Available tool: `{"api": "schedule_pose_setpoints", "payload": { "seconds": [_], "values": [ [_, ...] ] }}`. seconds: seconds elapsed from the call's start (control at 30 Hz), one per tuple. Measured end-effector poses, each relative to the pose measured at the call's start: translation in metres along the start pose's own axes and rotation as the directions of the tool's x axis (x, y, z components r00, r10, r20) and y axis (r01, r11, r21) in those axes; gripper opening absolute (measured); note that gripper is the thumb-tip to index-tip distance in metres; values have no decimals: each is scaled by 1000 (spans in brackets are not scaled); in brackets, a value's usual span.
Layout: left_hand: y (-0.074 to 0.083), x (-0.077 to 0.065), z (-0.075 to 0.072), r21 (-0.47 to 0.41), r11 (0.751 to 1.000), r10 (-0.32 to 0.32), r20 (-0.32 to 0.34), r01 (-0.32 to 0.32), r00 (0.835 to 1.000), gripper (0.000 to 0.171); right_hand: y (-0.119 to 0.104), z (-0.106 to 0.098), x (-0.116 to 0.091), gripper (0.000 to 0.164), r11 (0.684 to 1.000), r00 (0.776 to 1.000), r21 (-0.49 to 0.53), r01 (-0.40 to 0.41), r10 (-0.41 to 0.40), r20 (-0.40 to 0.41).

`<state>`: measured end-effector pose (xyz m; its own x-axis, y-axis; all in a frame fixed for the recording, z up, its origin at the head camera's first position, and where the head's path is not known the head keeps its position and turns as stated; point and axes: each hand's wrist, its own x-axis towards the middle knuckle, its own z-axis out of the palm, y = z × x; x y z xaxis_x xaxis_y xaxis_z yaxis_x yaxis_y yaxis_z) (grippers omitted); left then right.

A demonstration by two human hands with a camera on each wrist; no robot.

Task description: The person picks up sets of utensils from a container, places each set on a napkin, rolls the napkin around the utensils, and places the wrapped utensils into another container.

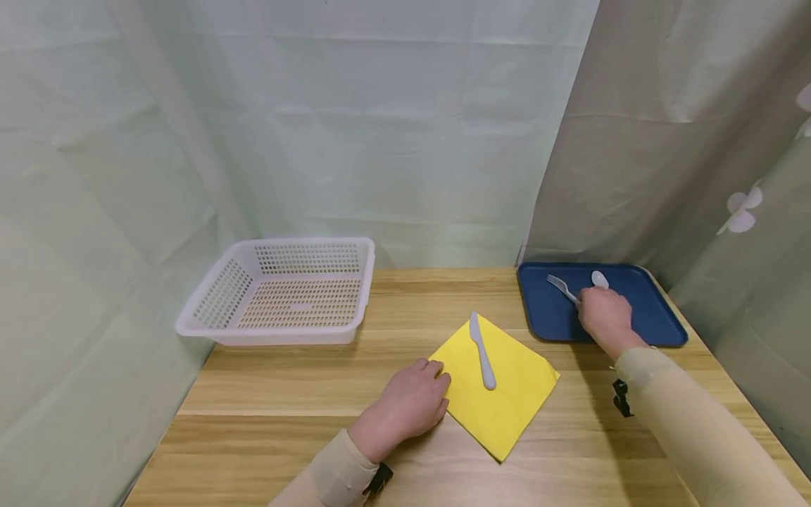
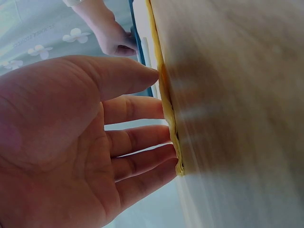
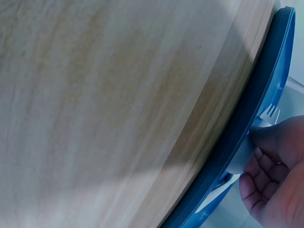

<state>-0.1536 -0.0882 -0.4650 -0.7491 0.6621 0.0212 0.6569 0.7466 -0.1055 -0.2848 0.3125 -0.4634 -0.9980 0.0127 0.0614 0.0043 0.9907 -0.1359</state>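
In the head view my left hand (image 1: 408, 398) rests at the left corner of a folded yellow napkin (image 1: 513, 401). The left wrist view has its thumb and slightly bent fingertips touching the napkin's edge (image 2: 167, 111). A grey table knife (image 1: 483, 352) lies on the napkin, handle toward me. Over the blue tray (image 1: 652, 310) at the right, my right hand (image 1: 605, 313) bends its thumb and fingers round a fork (image 1: 560, 285), tines pointing far left. Beside those fingers lies a spoon (image 1: 599, 279), its handle hidden by the hand. A pale handle (image 3: 218, 192) extends below the fingertips in the right wrist view.
A white perforated plastic basket (image 1: 298, 303) stands at the back left of the wooden table (image 1: 285, 422). Pale curtains (image 1: 393, 127) hang behind and on both sides. The tray has a raised rim and sits close to the right-hand curtain.
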Motion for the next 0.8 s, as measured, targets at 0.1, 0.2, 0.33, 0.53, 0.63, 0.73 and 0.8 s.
{"api": "schedule_pose_setpoints", "payload": {
  "seconds": [0.1, 0.2, 0.33, 0.53, 0.63, 0.73, 0.8],
  "values": [
    [0, 0, 0, -4, 1000, -2, 1, 2, 1000, 32, 1, 1, 0, 17, 1000, 1000, 0, -2, 2, -1],
    [0, 0, 1, -2, 1000, -4, 2, 4, 1000, 32, 2, 2, 0, 17, 1000, 1000, 2, -9, 9, -3],
    [1, 0, 1, 0, 1000, -4, 3, 4, 1000, 32, 2, 3, -2, 15, 1000, 1000, 10, -10, 10, -16],
    [0, 1, 1, -2, 1000, -5, 4, 5, 1000, 33, 3, 4, -4, 14, 1000, 999, 24, -11, 12, -35],
    [0, 1, 2, 5, 1000, -3, 3, 3, 1000, 32, 2, 4, -6, 14, 999, 999, 33, -13, 15, -42],
    [0, 1, 1, 10, 1000, -1, 1, 1, 1000, 32, 1, 3, -8, 16, 999, 998, 45, -13, 16, -53],
    [0, 1, 1, 10, 1000, 0, 1, 0, 1000, 32, 0, 2, -10, 16, 999, 998, 53, -12, 15, -65]
  ]
}}
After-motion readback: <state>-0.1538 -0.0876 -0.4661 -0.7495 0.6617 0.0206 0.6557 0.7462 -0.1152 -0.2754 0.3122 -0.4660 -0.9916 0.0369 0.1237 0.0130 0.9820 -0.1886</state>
